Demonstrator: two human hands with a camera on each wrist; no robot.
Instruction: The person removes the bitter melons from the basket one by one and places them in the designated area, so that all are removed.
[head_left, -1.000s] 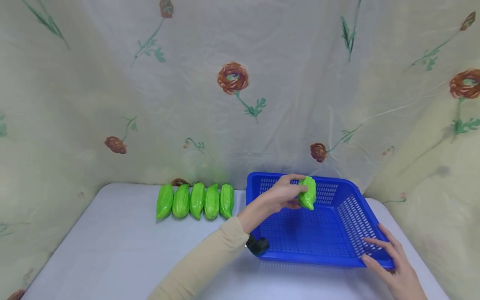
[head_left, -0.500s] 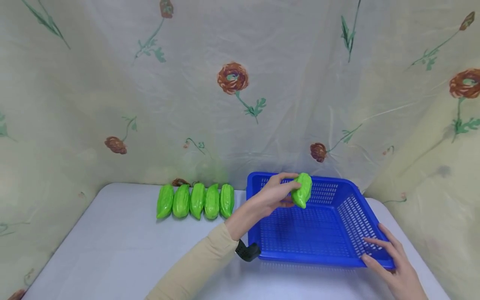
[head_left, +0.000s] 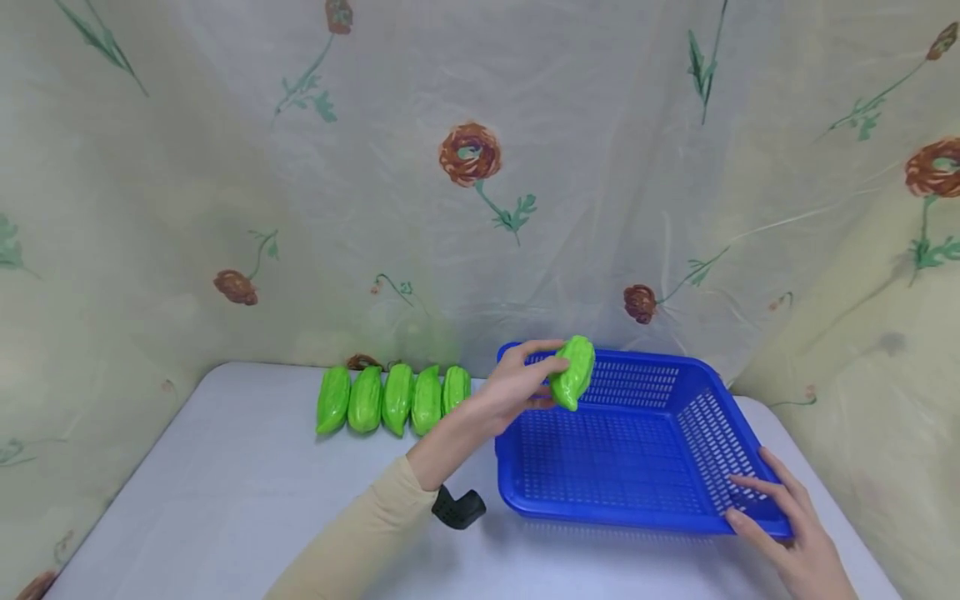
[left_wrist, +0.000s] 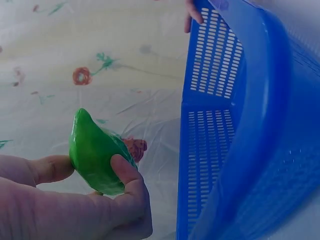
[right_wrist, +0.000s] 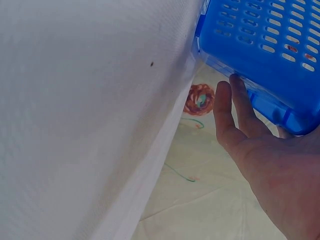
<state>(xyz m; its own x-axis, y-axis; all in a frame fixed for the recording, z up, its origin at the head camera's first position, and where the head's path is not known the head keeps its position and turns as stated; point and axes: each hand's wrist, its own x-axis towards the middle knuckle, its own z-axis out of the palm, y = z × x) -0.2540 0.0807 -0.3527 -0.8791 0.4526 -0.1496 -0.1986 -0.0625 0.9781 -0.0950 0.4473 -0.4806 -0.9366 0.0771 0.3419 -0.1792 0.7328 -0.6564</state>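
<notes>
My left hand [head_left: 517, 382] pinches a glossy green bitter melon [head_left: 575, 373], ridged and tapering to a point, above the left back part of a blue plastic basket [head_left: 615, 521]. In the left wrist view the melon [left_wrist: 95, 155] sits between thumb and fingertips, its tip up. At the basket's front right corner, my right hand [head_left: 806, 542] holds the rim, thumb and some fingers over it. From the right wrist, other fingers [right_wrist: 224, 107] show outside the corner. Several more bitter melons [head_left: 397, 398] lie side by side in a row left of the basket.
A white-covered table [head_left: 225, 500] carries everything. Behind it and at both sides hangs a flowered curtain [head_left: 375, 183]. A black wrist device [head_left: 459, 508] hangs under the left forearm, near the basket's left side.
My left hand has moved leftward and slightly up with the bitter melon, from over the basket's middle to its left part. The right hand and basket have stayed put.
</notes>
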